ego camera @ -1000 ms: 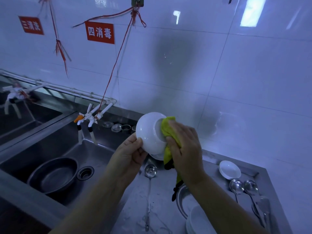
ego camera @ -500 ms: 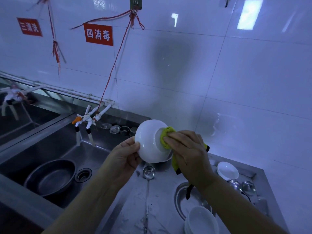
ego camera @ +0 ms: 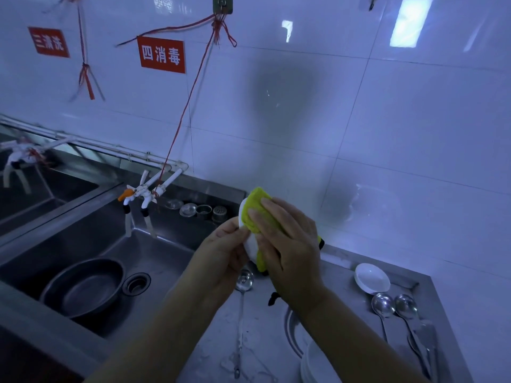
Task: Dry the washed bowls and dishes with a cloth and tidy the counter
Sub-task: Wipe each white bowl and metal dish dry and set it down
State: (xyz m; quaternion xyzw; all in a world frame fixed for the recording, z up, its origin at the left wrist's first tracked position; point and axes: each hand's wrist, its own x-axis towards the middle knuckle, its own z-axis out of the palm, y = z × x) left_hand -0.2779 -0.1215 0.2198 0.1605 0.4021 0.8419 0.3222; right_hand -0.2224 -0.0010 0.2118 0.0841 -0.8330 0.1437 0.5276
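At the near edge of the steel counter (ego camera: 260, 341), a stack of white dishes (ego camera: 318, 366) is seen at the bottom of the view, partly cut off. A long-handled ladle (ego camera: 243, 283) is laid on the counter just left of the stack, bowl end away from the viewer. To the right, two spoons (ego camera: 394, 306) are laid side by side, with a small white dish (ego camera: 372, 278) set just beyond them.

Above the counter, a white bowl (ego camera: 250, 243) is held between both hands and is largely hidden by them. The left hand (ego camera: 221, 255) is closed on the bowl's left edge, fingertips against the rim. The right hand (ego camera: 287, 244) is pressed flat over a yellow-green cloth (ego camera: 258, 210), which is wrapped against the bowl; a dark edge of the cloth hangs below the wrist.

To the left, a metal basin (ego camera: 83, 287) is seated in the sink (ego camera: 154, 252) beside the drain (ego camera: 136, 283). Behind it, white taps (ego camera: 141, 194) are mounted, and small strainer cups (ego camera: 203, 211) are lined along the back ledge. On the tiled wall (ego camera: 359, 120), two red signs (ego camera: 161, 55) are fixed, with red strings hanging.
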